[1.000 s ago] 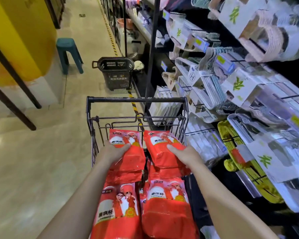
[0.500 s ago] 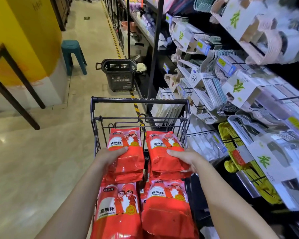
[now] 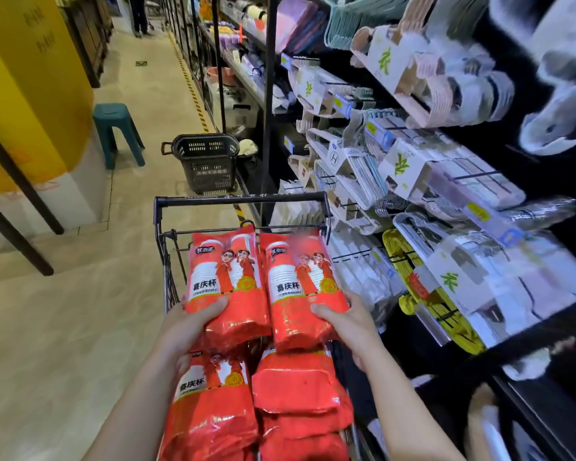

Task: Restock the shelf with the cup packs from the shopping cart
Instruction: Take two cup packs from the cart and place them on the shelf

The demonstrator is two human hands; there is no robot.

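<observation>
Cup packs (image 3: 263, 284), two in glossy red wrap, are held side by side just above the load they came from. Our left hand (image 3: 193, 322) grips the lower half of the left pack (image 3: 226, 281), thumb across its front and fingers curled beneath. Our right hand (image 3: 346, 322) grips the right pack (image 3: 300, 287) the same way from its outer edge. The two packs touch, printed faces up, tops pointing away from us.

Directly below the hands, more red packs (image 3: 213, 410) lie stacked in the shopping cart (image 3: 240, 199), several at least. To the right of the grip runs the shelf (image 3: 499, 387), crowded with clothes hangers (image 3: 356, 168) in card sleeves. We see no red packs on it and cannot tell which spot is theirs. Beyond the cart, a black hand basket (image 3: 207, 164) and a teal stool (image 3: 117, 128) stand in the aisle.

We judge the restocking has barely begun: this pair is in hand but unplaced, and the rest is waiting below.
</observation>
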